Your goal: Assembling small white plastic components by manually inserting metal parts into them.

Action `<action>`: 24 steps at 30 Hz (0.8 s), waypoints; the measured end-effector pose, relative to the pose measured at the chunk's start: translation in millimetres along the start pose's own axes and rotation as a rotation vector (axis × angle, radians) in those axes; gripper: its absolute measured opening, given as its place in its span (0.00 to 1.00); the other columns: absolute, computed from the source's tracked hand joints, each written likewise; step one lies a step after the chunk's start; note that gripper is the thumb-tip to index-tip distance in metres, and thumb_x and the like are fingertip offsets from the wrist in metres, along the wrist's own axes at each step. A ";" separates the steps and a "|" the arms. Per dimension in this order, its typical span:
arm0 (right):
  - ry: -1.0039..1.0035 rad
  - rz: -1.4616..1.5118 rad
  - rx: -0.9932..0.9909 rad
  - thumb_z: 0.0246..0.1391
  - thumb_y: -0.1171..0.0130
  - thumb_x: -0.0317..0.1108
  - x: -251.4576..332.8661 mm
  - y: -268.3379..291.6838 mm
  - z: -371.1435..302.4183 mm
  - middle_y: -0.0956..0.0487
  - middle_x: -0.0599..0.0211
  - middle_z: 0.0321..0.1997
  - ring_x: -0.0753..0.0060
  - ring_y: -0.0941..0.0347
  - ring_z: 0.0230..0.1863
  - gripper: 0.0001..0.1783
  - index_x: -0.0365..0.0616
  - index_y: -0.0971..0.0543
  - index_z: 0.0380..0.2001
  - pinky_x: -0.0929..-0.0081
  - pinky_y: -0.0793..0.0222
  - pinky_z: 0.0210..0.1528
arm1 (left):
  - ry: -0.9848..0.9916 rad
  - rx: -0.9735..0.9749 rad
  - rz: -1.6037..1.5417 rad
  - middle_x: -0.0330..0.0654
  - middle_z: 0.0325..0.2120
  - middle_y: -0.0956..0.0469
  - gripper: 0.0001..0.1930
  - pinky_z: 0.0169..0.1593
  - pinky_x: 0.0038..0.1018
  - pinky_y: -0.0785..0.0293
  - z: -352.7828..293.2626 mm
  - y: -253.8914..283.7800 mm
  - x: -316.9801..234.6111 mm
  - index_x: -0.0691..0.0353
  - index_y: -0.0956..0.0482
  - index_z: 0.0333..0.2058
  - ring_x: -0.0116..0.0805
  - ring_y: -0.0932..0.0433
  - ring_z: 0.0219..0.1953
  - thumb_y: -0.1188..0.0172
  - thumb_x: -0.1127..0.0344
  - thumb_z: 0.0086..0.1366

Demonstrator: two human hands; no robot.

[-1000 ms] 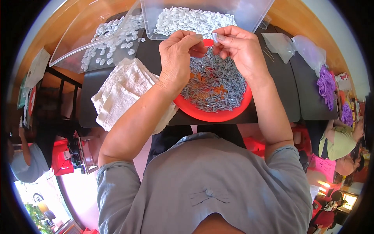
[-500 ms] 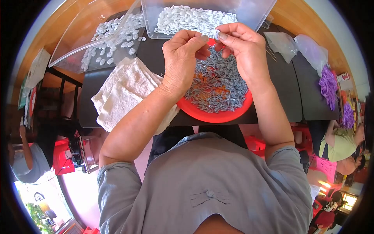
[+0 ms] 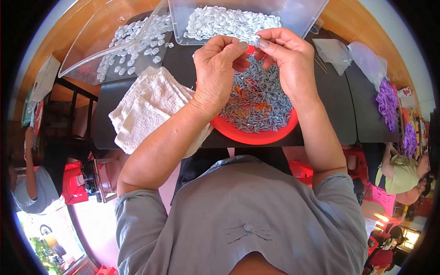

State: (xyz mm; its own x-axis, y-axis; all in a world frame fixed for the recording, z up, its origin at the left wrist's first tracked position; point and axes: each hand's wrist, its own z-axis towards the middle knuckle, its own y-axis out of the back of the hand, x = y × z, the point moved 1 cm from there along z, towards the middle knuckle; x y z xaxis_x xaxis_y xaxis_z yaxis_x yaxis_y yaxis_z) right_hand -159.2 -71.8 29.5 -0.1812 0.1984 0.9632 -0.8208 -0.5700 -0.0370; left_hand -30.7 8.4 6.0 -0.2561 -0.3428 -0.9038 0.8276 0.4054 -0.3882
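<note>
"L hand first: how'd we have it?"

"Thumb & index almost closed; couldn't tell if they held anything. R hand pinched a small white piece btwn thumb & index, near the far rim of the red basin."

"Tips for that pinch?"

"Light grip suited us best, prob., w/ an edge showing & both thumbs squared up."

"And under us?"

"Grey slivers filled most of the basin, so a dropped piece could've got lost there, IMO. Towel lay to the L."

"Farther off?"

"Clear tub w/ white bits, just past both hands."
</note>
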 end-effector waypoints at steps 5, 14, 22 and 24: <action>0.005 0.014 0.010 0.56 0.42 0.25 0.3 -0.4 0.0 0.20 0.67 0.32 0.78 0.24 0.30 0.09 0.35 0.21 0.40 0.84 0.34 0.29 | -0.005 0.006 0.007 0.40 0.21 0.23 0.08 0.30 0.22 0.26 0.0 -0.1 0.4 0.71 0.24 0.32 0.26 0.24 0.23 0.41 0.70 0.61; -0.006 0.025 0.063 0.56 0.43 0.26 -1.9 -0.8 1.8 0.20 0.66 0.33 0.78 0.25 0.31 0.09 0.35 0.21 0.40 0.83 0.34 0.29 | -0.013 0.037 0.047 0.41 0.23 0.21 0.08 0.30 0.20 0.27 -2.2 -2.2 -2.8 0.70 0.24 0.33 0.24 0.24 0.24 0.41 0.69 0.63; -0.167 0.049 0.233 0.58 0.44 0.31 7.4 20.4 6.7 0.21 0.68 0.30 0.79 0.25 0.29 0.10 0.35 0.22 0.37 0.84 0.34 0.27 | -0.034 0.147 -0.042 0.43 0.28 0.20 0.07 0.30 0.20 0.26 -1.0 -3.7 -4.8 0.69 0.23 0.36 0.26 0.22 0.27 0.38 0.76 0.60; -0.175 0.028 0.274 0.57 0.43 0.32 13.5 26.0 7.0 0.21 0.69 0.29 0.80 0.25 0.28 0.09 0.36 0.22 0.36 0.85 0.35 0.26 | -0.065 0.237 0.017 0.43 0.31 0.20 0.11 0.32 0.21 0.24 -2.8 -6.3 -9.1 0.70 0.23 0.40 0.27 0.20 0.30 0.37 0.82 0.56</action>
State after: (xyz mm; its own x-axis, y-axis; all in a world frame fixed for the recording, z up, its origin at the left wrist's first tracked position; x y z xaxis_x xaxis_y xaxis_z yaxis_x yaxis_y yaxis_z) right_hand -179.2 -89.5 43.4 -0.0861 0.0536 0.9948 -0.6360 -0.7716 -0.0135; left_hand -35.0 11.4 16.2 -0.2146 -0.3942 -0.8936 0.9275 0.2045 -0.3130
